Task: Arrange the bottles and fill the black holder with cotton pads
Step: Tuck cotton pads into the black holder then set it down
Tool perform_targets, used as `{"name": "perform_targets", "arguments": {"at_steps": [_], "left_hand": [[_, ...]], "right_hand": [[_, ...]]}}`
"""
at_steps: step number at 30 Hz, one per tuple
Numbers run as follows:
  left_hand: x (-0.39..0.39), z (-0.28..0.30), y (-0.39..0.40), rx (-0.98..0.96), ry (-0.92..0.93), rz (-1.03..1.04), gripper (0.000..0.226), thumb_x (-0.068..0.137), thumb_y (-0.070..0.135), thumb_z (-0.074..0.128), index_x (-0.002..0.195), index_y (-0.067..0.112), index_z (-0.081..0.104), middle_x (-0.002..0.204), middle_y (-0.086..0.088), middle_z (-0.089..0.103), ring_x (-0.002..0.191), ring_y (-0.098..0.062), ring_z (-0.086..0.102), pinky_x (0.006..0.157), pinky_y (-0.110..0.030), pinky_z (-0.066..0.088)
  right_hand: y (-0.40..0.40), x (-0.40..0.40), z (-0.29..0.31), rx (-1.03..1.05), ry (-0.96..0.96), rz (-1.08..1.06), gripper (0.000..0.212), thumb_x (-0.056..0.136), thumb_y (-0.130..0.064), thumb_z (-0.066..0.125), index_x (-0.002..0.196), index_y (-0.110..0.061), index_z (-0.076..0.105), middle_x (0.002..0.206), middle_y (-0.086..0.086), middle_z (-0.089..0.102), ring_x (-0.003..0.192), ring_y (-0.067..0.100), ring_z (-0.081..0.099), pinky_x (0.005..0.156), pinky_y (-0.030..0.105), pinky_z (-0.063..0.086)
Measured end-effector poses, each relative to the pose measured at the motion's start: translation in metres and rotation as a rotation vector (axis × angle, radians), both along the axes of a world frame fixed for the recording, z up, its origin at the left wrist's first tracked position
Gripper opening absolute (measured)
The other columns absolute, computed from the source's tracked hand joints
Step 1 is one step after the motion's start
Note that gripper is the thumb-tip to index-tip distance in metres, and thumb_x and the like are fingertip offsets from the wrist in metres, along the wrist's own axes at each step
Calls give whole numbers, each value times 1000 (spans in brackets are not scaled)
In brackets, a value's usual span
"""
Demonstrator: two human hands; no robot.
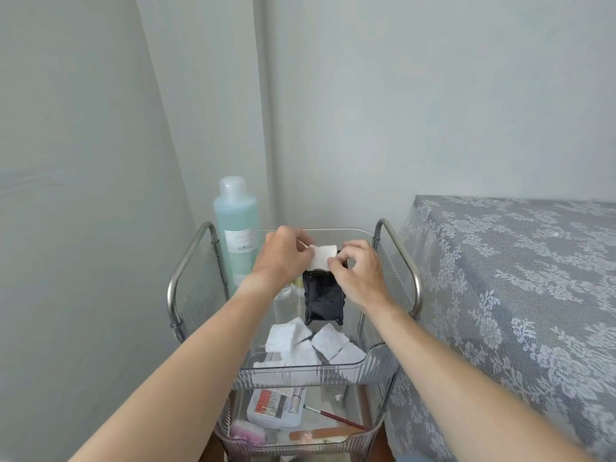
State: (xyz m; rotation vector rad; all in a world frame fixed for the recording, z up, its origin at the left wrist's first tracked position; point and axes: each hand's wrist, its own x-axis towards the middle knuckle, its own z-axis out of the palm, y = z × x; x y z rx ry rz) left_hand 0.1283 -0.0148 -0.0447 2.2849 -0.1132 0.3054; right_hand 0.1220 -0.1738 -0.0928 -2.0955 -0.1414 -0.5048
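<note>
A black ornate holder (324,300) stands upright in the clear top tray (306,370) of a small cart. Both hands hold a white stack of cotton pads (322,258) at the holder's open top. My left hand (283,258) pinches its left edge and my right hand (358,275) grips its right edge. Several loose cotton pads (310,343) lie in the tray in front of the holder. A tall bottle of blue-green liquid (237,228) stands at the tray's back left. Two small clear bottles (292,290) sit just left of the holder, partly hidden by my left wrist.
The cart has metal side handles (186,278) and mesh sides. Its lower clear tray (300,438) holds a box of nail drill bits, a brush, a nail file and a pink brush. A table under grey lace cloth (516,288) stands at the right. Walls close off the back and left.
</note>
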Motion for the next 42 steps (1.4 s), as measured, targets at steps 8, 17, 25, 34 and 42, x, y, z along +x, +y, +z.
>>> {"name": "perform_targets", "arguments": {"at_steps": [8,17,25,34,42], "left_hand": [[3,6,0,170,7,-42,26,81,19,65,106,23,67,82,10,65,96,-17,58,77,-32,51],[7,3,-14,147,115,77,27,76,18,68,102,22,68,106,-6,66,103,-27,63,91,-41,53],[10,0,-27,136,211,157,19,70,27,75,85,23,64,101,-6,69,101,-28,64,82,-31,51],[24,-10,-27,71,308,104,31,73,12,74,101,2,70,107,-20,69,103,-33,65,70,-35,50],[12,-35,-18,-160,-18,46,34,88,52,57,91,19,64,79,6,66,77,3,53,63,-16,39]], "right_hand": [[2,8,-2,-33,-40,-42,21,74,-17,70,57,-9,61,87,-12,54,88,-1,54,77,20,41],[5,9,-4,130,169,22,44,84,-26,59,126,-23,46,125,-5,49,113,14,46,92,30,35],[5,14,-3,308,309,69,29,69,-20,61,98,-23,59,95,-3,67,87,14,60,65,27,40],[5,24,-9,386,379,51,22,76,-20,57,97,-26,61,100,0,68,96,22,65,82,40,52],[2,25,-6,393,392,-2,30,79,-3,51,106,-16,59,101,5,65,91,19,63,68,29,46]]}}
